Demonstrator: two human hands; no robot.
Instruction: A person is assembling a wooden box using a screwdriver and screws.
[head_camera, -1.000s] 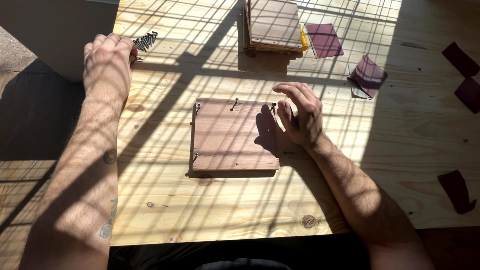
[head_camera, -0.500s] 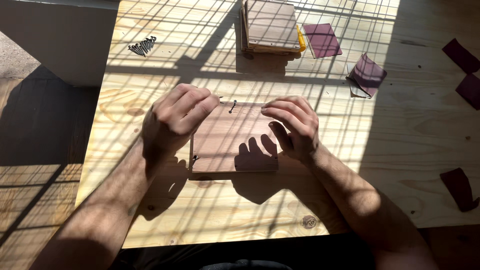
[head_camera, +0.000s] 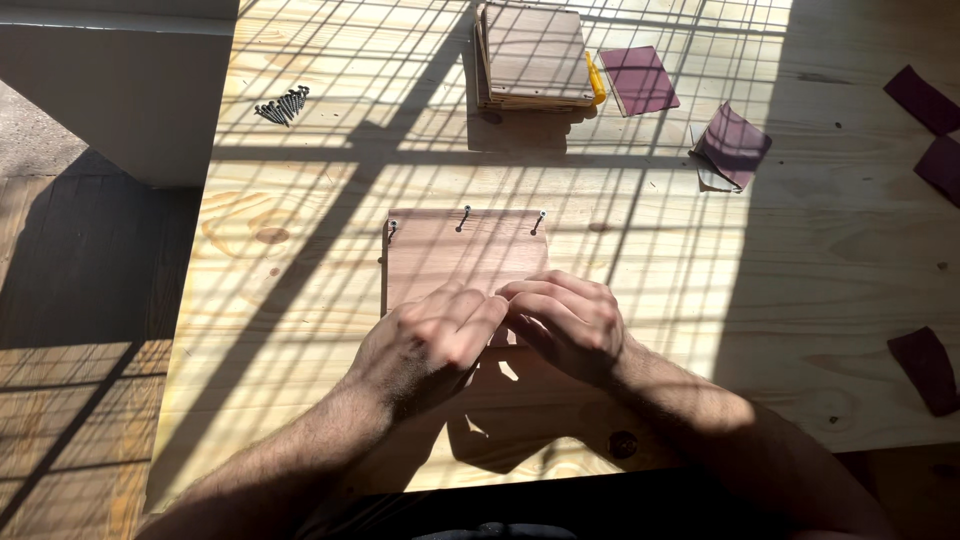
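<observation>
Both hands have slid back to the brown board's (head_camera: 465, 252) near edge; sunlit pine table (head_camera: 800, 300), grid shadows. Left hand (head_camera: 425, 345) and right hand (head_camera: 565, 325) meet there, fingers pressed together; three screws stand along the board's far edge.

The left hand (head_camera: 425, 345) and right hand (head_camera: 565, 325) are covering the near edge of the wooden board (head_camera: 465, 255), hiding whatever the fingertips are pinching. Both forearms are running off the bottom edge, and a dark red sheet (head_camera: 943, 160) is being cut off at the table's (head_camera: 300, 300) right edge.

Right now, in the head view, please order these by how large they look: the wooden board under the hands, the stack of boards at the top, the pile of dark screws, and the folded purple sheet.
1. Wooden board, partly hidden by the hands.
2. Stack of boards; it lies farther from the camera, so these two ranks are unsure.
3. Folded purple sheet.
4. Pile of dark screws.
</observation>
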